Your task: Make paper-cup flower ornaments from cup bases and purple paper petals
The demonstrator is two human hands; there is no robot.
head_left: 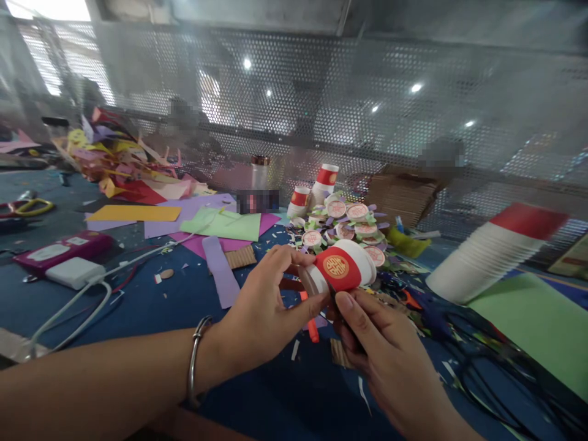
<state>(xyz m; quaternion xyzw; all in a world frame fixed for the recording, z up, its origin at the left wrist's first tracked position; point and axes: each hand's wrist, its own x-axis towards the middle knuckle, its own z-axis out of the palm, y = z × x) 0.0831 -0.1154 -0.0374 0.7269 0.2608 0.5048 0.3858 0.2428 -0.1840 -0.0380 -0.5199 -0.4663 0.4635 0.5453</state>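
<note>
My left hand, with a silver bangle at the wrist, pinches the left end of a white paper cup between thumb and fingers. The cup lies tilted on its side in the air and has a red band with a round gold print. My right hand is closed around a dark, narrow tool, whose tip meets the cup's lower side near my left thumb. Most of the tool is hidden by my fingers, so its kind is unclear. Beneath my hands lies an orange-red stick-like piece.
Behind the cup is a pile of round printed pieces, beside upright cups. A leaning cup stack stands right, near black cables. Leftward are coloured paper sheets, a purple box, a white charger and scissors.
</note>
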